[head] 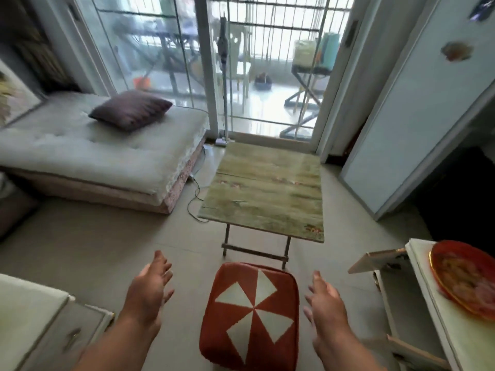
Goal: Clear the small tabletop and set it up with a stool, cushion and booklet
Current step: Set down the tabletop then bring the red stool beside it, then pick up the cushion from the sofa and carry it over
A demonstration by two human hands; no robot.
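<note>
A small folding table (263, 191) with a pale green wood-print top stands on the floor ahead, nothing on it. Just in front of it sits a red stool (250, 314) whose seat bears white triangles. My left hand (148, 287) hovers to the stool's left, fingers spread, holding nothing. On the stool's other side my right hand (325, 306) is open too, a short gap away from the seat. A purple cushion (131, 109) lies on the grey mattress (88, 148) at the back left. No booklet is visible.
A white cabinet (439, 303) at the right carries an orange plate (466, 279) and has open drawers jutting out. Another white unit (40, 317) stands at the lower left. A black cable (194, 199) trails on the floor beside the table. Glass balcony doors (267, 68) lie beyond.
</note>
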